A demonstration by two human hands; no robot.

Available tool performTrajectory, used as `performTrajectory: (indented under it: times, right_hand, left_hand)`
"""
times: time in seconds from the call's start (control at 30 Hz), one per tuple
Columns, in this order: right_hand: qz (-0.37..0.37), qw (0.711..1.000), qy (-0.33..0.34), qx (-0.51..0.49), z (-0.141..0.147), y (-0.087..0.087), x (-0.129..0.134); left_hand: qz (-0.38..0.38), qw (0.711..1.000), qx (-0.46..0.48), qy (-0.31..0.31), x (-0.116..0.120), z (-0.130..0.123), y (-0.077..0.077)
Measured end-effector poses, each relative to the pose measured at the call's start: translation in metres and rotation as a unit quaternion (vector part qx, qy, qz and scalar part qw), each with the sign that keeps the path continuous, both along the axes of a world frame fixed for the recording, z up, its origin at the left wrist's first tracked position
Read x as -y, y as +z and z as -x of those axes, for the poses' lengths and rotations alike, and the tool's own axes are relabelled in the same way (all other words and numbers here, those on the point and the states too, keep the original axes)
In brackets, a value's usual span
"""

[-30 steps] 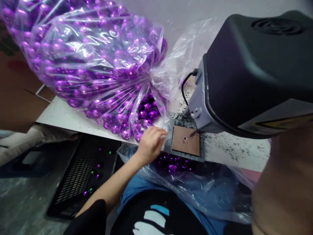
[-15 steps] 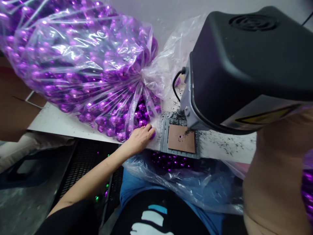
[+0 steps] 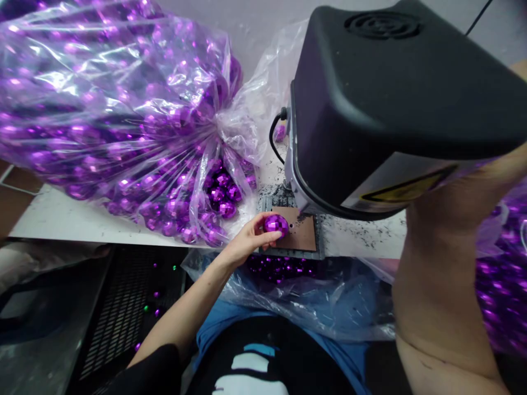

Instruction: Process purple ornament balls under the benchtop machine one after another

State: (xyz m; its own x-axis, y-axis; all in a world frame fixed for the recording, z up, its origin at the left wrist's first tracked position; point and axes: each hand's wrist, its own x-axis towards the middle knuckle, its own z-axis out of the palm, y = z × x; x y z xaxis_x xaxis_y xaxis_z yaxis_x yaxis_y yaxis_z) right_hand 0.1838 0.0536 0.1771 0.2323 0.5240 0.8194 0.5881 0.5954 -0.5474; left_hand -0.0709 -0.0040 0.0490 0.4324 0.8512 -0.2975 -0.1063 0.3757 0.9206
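Observation:
My left hand pinches a shiny purple faceted bauble between thumb and fingers. It holds the bauble over the left part of a brown square plate, which has a small dark hole and sits on a grey slotted metal base. Above and to the right looms a black-housed machine with a yellow warning label. My right arm rises along the machine's right side; the fingers of that hand are hidden. Left of the plate, a clear plastic bag full of purple baubles lies with its gathered mouth toward me.
Dark shavings litter the white table. Another clear bag with purple pieces hangs at the front edge over my lap. More purple baubles lie at the far right. A black crate stands below left.
My left hand has moved right from the bag's mouth to the brown plate, carrying a purple bauble. The camera view has shifted a little to the right.

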Motion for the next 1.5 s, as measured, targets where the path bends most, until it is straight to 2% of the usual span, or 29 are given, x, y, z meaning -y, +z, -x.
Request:
performTrajectory:
  times: [0.17, 0.3, 0.47, 0.57, 0.67, 0.73, 0.83, 1.0, 1.13, 1.27, 1.4, 1.5]
  right_hand:
    - [0.025, 0.998, -0.023, 0.045, 0.005, 0.005, 0.003]
    - [0.044, 0.998, -0.031, 0.037, 0.01, 0.011, 0.006]
    - [0.047, 0.998, -0.033, 0.036, 0.014, 0.015, 0.008]
    - [0.043, 0.998, -0.033, 0.032, 0.015, 0.015, 0.008]
    - [0.04, 0.998, -0.032, 0.032, 0.015, 0.016, 0.008]
    - [0.037, 0.998, -0.031, 0.034, 0.016, 0.016, 0.008]
    - [0.03, 0.999, -0.028, 0.034, 0.016, 0.017, 0.008]
    - [0.018, 0.999, -0.021, 0.032, 0.017, 0.016, 0.007]
    - [-0.031, 0.997, -0.053, 0.052, 0.022, 0.012, 0.014]
    - [-0.069, 0.987, -0.125, 0.068, 0.026, 0.001, 0.034]
    - [-0.153, 0.978, -0.076, 0.119, 0.022, -0.018, 0.052]
    - [-0.127, 0.982, -0.068, 0.125, 0.019, -0.029, 0.063]
  left_hand:
    - [-0.05, 0.997, -0.062, -0.015, -0.012, -0.01, -0.01]
    - [-0.153, 0.979, -0.129, -0.03, -0.014, -0.014, -0.016]
    - [-0.322, 0.905, -0.276, -0.028, -0.015, -0.025, -0.021]
    - [-0.375, 0.86, -0.345, -0.027, -0.014, -0.034, -0.021]
    - [-0.411, 0.83, -0.377, 0.015, -0.012, -0.043, -0.026]
    - [-0.42, 0.832, -0.361, 0.033, -0.011, -0.048, -0.031]
    - [-0.408, 0.85, -0.332, 0.028, -0.009, -0.052, -0.036]
    - [-0.373, 0.867, -0.331, 0.027, -0.008, -0.055, -0.034]
    - [-0.343, 0.885, -0.315, 0.027, -0.009, -0.056, -0.034]
    - [-0.335, 0.892, -0.303, 0.023, -0.008, -0.056, -0.033]
    - [-0.331, 0.897, -0.294, 0.015, -0.007, -0.055, -0.03]
    - [-0.323, 0.901, -0.289, 0.013, -0.007, -0.056, -0.028]
